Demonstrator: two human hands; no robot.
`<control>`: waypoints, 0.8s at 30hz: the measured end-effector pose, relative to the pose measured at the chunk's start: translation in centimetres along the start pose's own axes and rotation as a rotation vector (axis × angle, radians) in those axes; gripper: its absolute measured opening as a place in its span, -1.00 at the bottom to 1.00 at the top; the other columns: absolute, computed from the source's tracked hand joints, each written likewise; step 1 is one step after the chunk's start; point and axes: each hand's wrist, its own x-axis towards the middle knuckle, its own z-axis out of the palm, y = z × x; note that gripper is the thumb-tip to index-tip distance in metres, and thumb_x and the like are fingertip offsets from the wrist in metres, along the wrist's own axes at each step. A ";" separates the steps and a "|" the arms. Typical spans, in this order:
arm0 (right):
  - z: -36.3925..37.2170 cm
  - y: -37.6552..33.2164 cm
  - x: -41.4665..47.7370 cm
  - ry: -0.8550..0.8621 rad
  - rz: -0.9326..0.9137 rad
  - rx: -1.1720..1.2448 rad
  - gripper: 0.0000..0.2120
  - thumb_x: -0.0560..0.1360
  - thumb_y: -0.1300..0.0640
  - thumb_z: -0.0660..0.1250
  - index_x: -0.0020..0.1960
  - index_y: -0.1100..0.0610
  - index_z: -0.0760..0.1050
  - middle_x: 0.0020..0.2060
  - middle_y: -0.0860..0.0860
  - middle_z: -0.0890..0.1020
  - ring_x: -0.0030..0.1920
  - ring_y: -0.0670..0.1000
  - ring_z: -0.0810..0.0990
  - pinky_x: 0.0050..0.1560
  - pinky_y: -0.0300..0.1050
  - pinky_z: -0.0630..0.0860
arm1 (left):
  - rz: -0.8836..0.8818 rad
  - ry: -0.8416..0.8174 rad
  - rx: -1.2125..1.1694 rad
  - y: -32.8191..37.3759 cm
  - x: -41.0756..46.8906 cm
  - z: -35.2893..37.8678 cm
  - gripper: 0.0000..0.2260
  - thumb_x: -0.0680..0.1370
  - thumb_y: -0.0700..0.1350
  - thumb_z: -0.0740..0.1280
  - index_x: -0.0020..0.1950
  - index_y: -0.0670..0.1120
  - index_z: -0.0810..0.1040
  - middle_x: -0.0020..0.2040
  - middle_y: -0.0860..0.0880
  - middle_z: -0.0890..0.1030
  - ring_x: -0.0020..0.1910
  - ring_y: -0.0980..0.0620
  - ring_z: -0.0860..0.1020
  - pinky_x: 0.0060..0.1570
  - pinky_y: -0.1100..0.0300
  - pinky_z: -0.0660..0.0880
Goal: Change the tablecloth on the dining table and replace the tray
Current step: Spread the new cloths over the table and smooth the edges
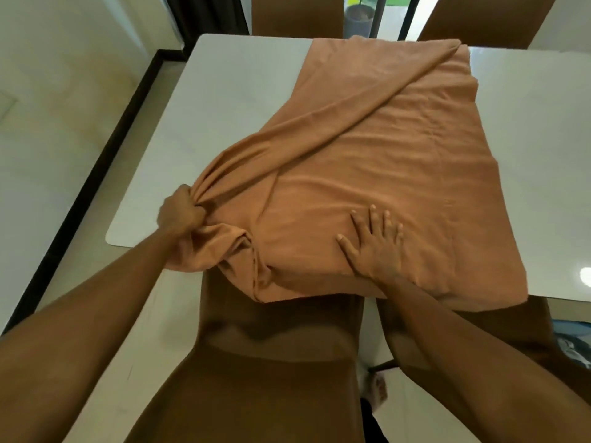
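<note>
An orange-brown tablecloth (pixel 367 174) lies across the middle of the white dining table (pixel 198 129), reaching from the far edge to the near edge. Its left side is folded over and gathered into a bunch. My left hand (pixel 179 211) grips that bunched corner near the table's front left. My right hand (pixel 375 241) presses flat on the cloth near the front edge, fingers spread. No tray is in view.
A brown chair (pixel 271 362) stands right in front of me, pushed against the table, and a second one (pixel 511 330) is at the right. Two more chair backs (pixel 294 14) rise behind the table. A dark-framed glass door and a pot (pixel 359 22) lie beyond.
</note>
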 end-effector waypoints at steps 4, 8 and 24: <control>-0.1 0.0 -0.1 -0.008 0.007 0.003 -0.29 0.56 -0.46 -0.08 0.62 -0.19 0.01 0.65 0.04 -0.01 0.63 0.19 -0.11 0.57 0.30 -0.19 | -0.098 0.020 0.114 -3.9 0.8 -1.0 -0.72 0.52 -0.19 0.37 0.18 -0.20 0.40 0.05 -0.24 0.53 -0.08 -0.25 0.52 -0.10 -0.05 0.44; -0.4 0.2 -0.3 -0.016 0.004 0.003 -0.29 0.57 -0.46 -0.05 0.63 -0.19 -0.02 0.65 0.04 -0.03 0.63 0.19 -0.12 0.57 0.30 -0.20 | -0.299 -0.021 0.175 -7.0 0.5 -1.4 -0.51 0.45 -0.18 0.43 0.30 -0.16 0.31 0.17 -0.28 0.47 0.15 -0.35 0.48 0.07 -0.20 0.46; -3.5 1.1 2.5 0.077 0.074 0.193 -0.43 0.54 -0.42 0.09 0.39 -0.10 0.33 0.31 0.05 0.43 0.31 0.15 0.43 0.30 0.24 0.32 | 0.575 0.044 0.144 10.4 1.7 9.6 -0.68 0.55 -0.07 0.31 0.31 -0.01 0.49 0.40 -0.10 0.43 0.44 -0.13 0.31 0.32 -0.16 0.32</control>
